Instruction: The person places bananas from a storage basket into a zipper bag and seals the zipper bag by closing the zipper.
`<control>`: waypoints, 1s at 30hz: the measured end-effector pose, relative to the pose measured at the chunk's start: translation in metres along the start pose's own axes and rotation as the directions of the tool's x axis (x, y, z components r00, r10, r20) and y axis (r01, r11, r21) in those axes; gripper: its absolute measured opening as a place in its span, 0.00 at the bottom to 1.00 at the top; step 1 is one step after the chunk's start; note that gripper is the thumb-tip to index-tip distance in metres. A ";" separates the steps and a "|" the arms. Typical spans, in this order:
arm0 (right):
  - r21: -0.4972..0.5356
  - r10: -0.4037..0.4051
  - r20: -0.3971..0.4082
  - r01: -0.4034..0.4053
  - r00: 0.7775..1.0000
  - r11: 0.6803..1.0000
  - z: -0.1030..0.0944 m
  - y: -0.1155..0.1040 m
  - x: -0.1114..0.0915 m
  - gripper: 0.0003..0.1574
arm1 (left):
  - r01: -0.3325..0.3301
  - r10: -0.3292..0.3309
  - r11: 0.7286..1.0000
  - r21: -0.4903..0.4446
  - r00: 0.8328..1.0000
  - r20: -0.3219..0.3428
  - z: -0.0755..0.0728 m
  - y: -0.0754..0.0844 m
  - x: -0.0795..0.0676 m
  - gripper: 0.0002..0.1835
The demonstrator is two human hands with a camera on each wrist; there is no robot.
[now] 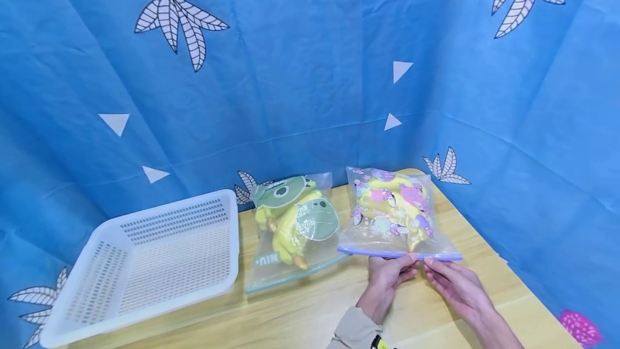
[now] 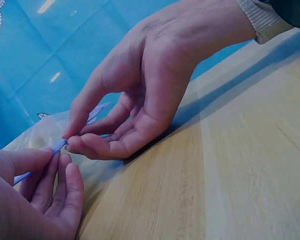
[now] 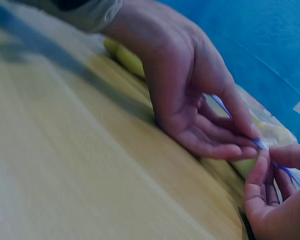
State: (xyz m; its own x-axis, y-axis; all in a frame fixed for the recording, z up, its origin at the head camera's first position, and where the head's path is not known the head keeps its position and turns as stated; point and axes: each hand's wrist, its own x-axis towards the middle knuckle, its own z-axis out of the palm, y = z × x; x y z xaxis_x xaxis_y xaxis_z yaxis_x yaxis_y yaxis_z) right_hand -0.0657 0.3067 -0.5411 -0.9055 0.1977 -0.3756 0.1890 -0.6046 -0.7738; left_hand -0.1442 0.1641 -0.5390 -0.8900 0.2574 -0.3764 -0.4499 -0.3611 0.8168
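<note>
A clear zip bag point(image 1: 387, 236) with pink and purple cartoon prints lies on the table at the right, yellow contents inside. Its purple zip strip point(image 1: 358, 251) faces me. My left hand point(image 1: 385, 279) pinches the strip near its middle between thumb and fingers. Close beside it, my right hand point(image 1: 460, 287) pinches the same strip; the fingertips of both hands nearly meet. In the left wrist view, the left hand point(image 2: 35, 200) is at lower left and the right hand point(image 2: 140, 90) comes from upper right. Whether the seal is closed there cannot be seen.
Left of the hands lies another zip bag point(image 1: 263, 279) with green cartoon prints, holding yellow, banana-like things. A white perforated plastic basket point(image 1: 232, 246) stands at the table's left. Blue patterned cloth point(image 1: 300, 69) hangs behind and to the right of the wooden table point(image 1: 310, 316).
</note>
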 end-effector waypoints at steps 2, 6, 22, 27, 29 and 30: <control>-0.008 -0.001 -0.001 0.001 1.000 1.000 0.004 0.001 0.003 0.09 | 0.003 -0.003 1.000 -0.004 1.000 -0.008 -0.002 0.002 0.001 0.10; -0.023 -0.007 -0.012 0.007 1.000 1.000 0.004 -0.002 0.006 0.10 | 0.001 -0.001 1.000 -0.030 1.000 0.005 -0.003 0.003 0.003 0.10; 0.166 0.007 0.161 -0.034 0.987 0.986 -0.041 -0.021 0.011 0.17 | 0.014 -0.016 0.997 -0.073 1.000 -0.027 -0.004 0.001 0.009 0.09; 0.133 0.010 0.218 -0.040 0.976 0.990 -0.056 -0.019 0.009 0.17 | 0.055 -0.052 0.997 -0.053 0.996 0.068 -0.010 0.000 0.008 0.07; 0.099 -0.024 0.248 -0.001 0.968 0.995 -0.066 -0.020 0.005 0.20 | 0.086 -0.084 0.996 -0.006 0.983 0.166 -0.018 0.002 0.007 0.07; 0.086 -0.063 0.251 0.043 0.966 0.995 -0.072 -0.020 0.003 0.21 | 0.097 -0.101 0.995 0.033 0.970 0.221 -0.023 0.005 0.006 0.08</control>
